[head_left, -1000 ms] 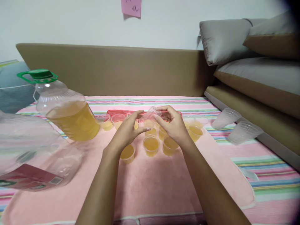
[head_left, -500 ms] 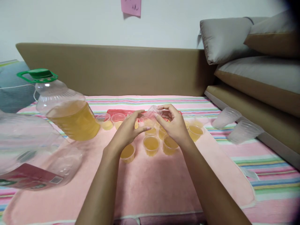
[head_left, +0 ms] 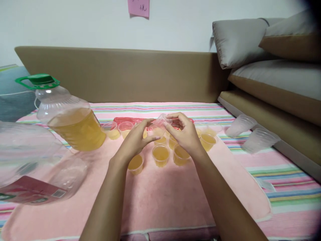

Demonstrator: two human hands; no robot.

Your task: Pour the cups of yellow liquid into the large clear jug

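Because the right hand [head_left: 184,133] is clamping its side, 1 tilted clear plastic cup [head_left: 162,120] is hanging above plastic cups of yellow liquid [head_left: 161,154], while the left hand [head_left: 136,139] is hovering close, thumb and fingers apart, contact unclear.

The cups [head_left: 161,154] are thin, see-through plastic, smooth-walled; the piece [head_left: 162,119] in the right hand [head_left: 184,132] is clear plastic too, with a glossy shine. The jug [head_left: 72,129] is transparent plastic, ribbed at the shoulder, under a smooth plastic cap [head_left: 41,80]. Cloudier, translucent plastic forms the stacks [head_left: 260,140]. The mat [head_left: 170,201] looks like soft, matt cloth, the sheet [head_left: 288,175] flat woven cloth. Cushions [head_left: 239,43] show a faint satin sheen; the note [head_left: 139,8] is matt paper, and the wall [head_left: 75,23] smooth and matt.
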